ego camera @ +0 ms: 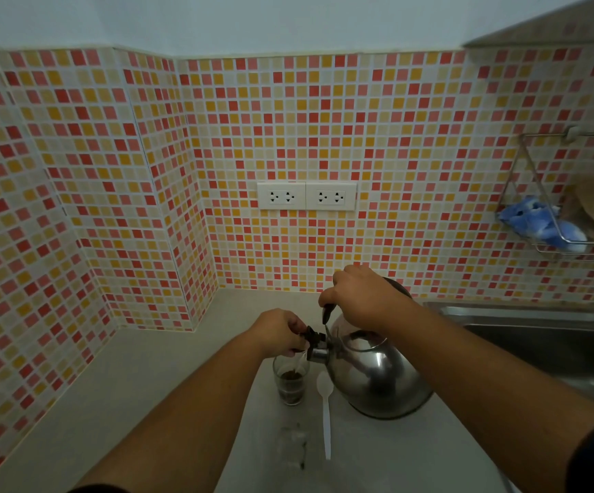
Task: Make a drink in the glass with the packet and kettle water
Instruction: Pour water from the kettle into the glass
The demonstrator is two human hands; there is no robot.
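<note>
- While tipping over the glass (291,380), resting its base on the bench (167,393) toward the near right edge, beside the sink (537,336): the steel kettle (377,378).
- Gripping the kettle's dark handle from above, fingers (327,304) curled fully round it: right hand (363,300).
- Pinching the spout's dark cap (312,335), fingers (297,329) closed on it and apparently holding it open: left hand (279,332).
- Standing upright just under the spout, touching neither hand, showing dark powder or liquid at the bottom: the glass.
- Lying flat between glass and kettle, handle pointing toward the near edge: a white plastic spoon (325,414).
- Lying nearer the front edge, too blurred for certainty, probably the emptied packet (292,446).
- Judging the kettle heavy when full, rigid, smooth and likely hot on the metal; keeping hold of the handle and cap only.
- Judging the glass light, fragile and easy to knock; steadying low on its wall, avoiding the heated upper part.
- Judging the spoon light and bendy; taking it by the handle for stirring.
</note>
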